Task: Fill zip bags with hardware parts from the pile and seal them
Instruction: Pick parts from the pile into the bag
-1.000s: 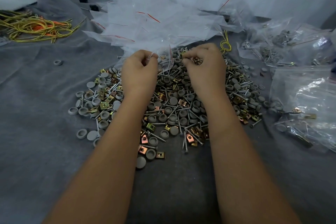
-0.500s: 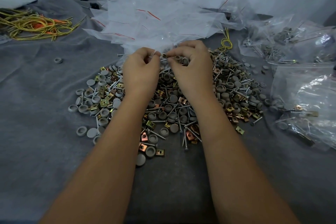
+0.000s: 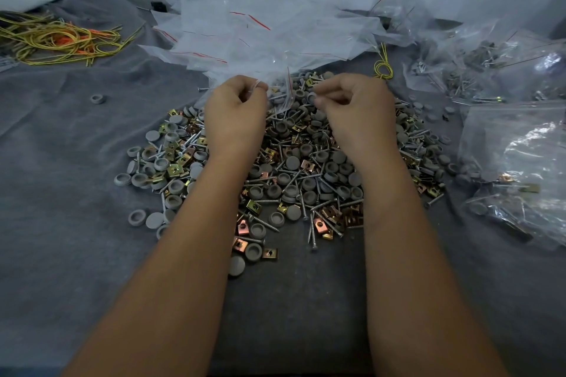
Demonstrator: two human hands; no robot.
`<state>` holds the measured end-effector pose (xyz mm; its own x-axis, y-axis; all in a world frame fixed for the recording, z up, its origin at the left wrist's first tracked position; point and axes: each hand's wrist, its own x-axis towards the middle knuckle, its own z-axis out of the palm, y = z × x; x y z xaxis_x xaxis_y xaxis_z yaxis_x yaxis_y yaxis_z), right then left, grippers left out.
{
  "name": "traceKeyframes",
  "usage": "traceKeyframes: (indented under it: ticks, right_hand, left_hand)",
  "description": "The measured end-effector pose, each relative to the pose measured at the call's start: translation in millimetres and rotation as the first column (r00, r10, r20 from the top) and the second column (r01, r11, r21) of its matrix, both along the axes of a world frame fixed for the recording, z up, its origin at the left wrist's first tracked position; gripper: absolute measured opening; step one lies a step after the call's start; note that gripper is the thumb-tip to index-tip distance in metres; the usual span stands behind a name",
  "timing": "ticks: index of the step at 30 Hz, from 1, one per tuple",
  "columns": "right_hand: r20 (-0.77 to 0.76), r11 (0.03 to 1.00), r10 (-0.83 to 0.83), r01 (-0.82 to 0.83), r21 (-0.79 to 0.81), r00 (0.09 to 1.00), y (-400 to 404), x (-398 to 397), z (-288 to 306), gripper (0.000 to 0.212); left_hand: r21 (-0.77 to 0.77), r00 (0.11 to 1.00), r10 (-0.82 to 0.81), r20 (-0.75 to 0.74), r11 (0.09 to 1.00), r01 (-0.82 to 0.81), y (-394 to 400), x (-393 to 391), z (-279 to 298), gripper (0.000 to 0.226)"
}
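Note:
A pile of hardware parts (image 3: 291,168), made of grey caps, screws and brass clips, lies on the grey cloth in the middle. My left hand (image 3: 235,113) pinches the mouth of a clear zip bag (image 3: 283,95) with a red strip, at the far edge of the pile. My right hand (image 3: 358,110) hovers to the right of the bag, a little apart from it. Its fingers are curled and pinch a grey cap (image 3: 311,97) at the fingertips. What lies inside the bag is hard to make out.
A heap of empty zip bags (image 3: 260,34) lies behind the pile. Filled bags (image 3: 520,162) sit at the right and far right (image 3: 490,64). Yellow and orange wires (image 3: 55,40) lie far left, a yellow wire loop (image 3: 382,69) by the pile, a stray cap (image 3: 98,98) at the left.
Half a second ago both hands met at the bag's mouth. My right hand has since drawn back to the right, away from the bag. My left hand keeps its hold.

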<state>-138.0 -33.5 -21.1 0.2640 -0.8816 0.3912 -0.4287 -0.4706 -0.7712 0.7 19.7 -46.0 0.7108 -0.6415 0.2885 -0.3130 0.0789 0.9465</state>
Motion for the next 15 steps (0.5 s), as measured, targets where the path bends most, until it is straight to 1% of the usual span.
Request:
traceKeyframes:
  ticks: [2, 4, 7, 9, 12, 15]
  right_hand:
    - [-0.097, 0.998, 0.055, -0.053, 0.018, 0.994, 1, -1, 1, 0.018]
    - [-0.177, 0.994, 0.104, -0.1, 0.034, 0.979, 2, 0, 1, 0.013]
    - [-0.3, 0.984, 0.169, -0.179, -0.006, 0.939, 7, 4, 3, 0.01]
    - [-0.39, 0.969, 0.223, -0.246, -0.009, 0.894, 10, 8, 4, 0.011]
    - [-0.537, 0.942, 0.281, -0.335, -0.003, 0.796, 13, 18, 2, 0.018]
    - [-0.662, 0.935, 0.226, -0.35, -0.059, 0.715, 17, 26, -3, 0.022]
  left_hand:
    - [0.001, 1.0, 0.002, 0.001, 1.0, -0.002, 0, 0, 0, 0.022]
    - [0.008, 1.0, 0.004, -0.001, 1.0, -0.004, 0, 0, 1, 0.025]
    - [0.008, 1.0, 0.01, -0.005, 1.0, -0.01, 1, -1, 1, 0.024]
    - [0.002, 1.0, 0.024, -0.008, 1.0, -0.024, 1, 0, 2, 0.021]
    - [-0.013, 0.999, 0.039, -0.009, 0.999, -0.039, 0, 1, 1, 0.018]
    - [-0.009, 0.999, 0.033, 0.012, 0.999, -0.033, 0, 2, 0, 0.022]
